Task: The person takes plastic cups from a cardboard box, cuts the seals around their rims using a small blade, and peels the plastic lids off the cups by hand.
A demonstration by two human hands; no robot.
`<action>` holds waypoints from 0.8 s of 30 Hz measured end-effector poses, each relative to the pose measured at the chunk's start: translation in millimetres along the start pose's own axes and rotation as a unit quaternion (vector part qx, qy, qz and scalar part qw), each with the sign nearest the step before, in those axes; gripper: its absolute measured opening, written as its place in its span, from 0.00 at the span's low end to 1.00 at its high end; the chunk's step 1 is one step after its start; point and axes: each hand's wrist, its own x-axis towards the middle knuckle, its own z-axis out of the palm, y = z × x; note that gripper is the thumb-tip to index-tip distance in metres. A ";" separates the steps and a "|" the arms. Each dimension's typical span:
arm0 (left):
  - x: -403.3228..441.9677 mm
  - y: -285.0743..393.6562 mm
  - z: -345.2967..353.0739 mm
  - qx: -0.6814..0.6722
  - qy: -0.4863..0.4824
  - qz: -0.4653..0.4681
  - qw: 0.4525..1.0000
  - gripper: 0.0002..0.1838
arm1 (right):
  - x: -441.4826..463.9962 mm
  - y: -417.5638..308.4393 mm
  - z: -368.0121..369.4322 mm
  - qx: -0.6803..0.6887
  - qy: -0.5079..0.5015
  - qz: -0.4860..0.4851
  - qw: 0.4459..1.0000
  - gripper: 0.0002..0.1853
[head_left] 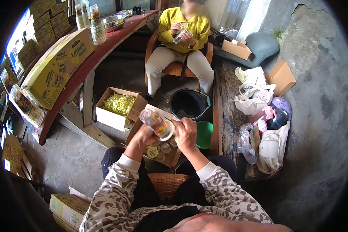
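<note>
My left hand (145, 137) is wrapped around a clear cup (154, 121) with a colourful print. The cup is tilted, its pale round end towards my right hand. Close beside that end is my right hand (186, 131), its fingers curled together; whatever they pinch is too small to make out. Below both hands, an open cardboard box (170, 160) holds several clear cups and one with a yellow round label (152, 152).
A carton of yellow strips (118, 104), a black bucket (187, 103) and a green basin (205, 134) stand ahead. Stacked cups (98, 34) and a yellow lemon carton (60, 67) are on the red table (121, 25). A seated person (181, 34) faces me, holding a clear object. Bags (272, 150) lie right.
</note>
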 end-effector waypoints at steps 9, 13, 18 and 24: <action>-12.9 7.3 26.1 0.015 0.006 0.044 0.999 0.15 | 1.3 19.7 9.1 0.188 0.024 0.198 0.962 0.08; -7.3 17.1 9.1 0.011 0.008 0.056 0.998 0.14 | 1.9 37.0 4.3 0.233 0.020 0.280 0.931 0.07; -24.2 32.9 27.1 0.051 -0.043 0.115 0.991 0.12 | 8.7 38.3 -4.9 0.247 0.021 0.267 0.931 0.07; -25.5 28.5 27.3 0.208 -0.016 0.172 0.963 0.18 | 13.3 37.3 -14.5 0.248 0.032 0.221 0.943 0.06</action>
